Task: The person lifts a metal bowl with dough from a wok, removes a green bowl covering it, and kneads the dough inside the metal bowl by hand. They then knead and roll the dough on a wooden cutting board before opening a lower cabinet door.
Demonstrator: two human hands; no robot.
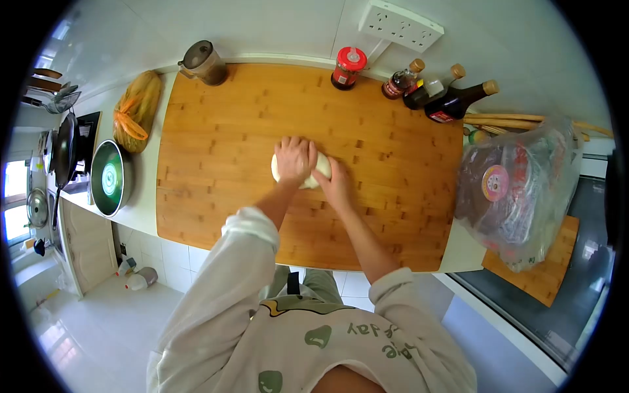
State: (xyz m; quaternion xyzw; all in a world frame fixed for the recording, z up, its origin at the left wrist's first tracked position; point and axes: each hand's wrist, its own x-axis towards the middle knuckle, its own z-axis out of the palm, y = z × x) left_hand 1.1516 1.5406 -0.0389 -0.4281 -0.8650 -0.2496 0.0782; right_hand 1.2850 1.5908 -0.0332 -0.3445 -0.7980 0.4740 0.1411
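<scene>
A lump of white dough [309, 179] lies on a large wooden board [229, 150], partly hidden under my hands. My left hand [296, 159] presses down on it from above, its fingers bent over the far side. Against the right side of the dough, my right hand [336, 187] cups it with the thumb toward the left hand; some of its fingers are hard to see.
Along the back stand a lidded pitcher [204, 63], a red-lidded jar [348, 68] and several bottles [452, 105]. Left of the board are a metal bowl [111, 178] and an orange-tied bag [137, 111]. A plastic-wrapped package [517, 190] sits at the right.
</scene>
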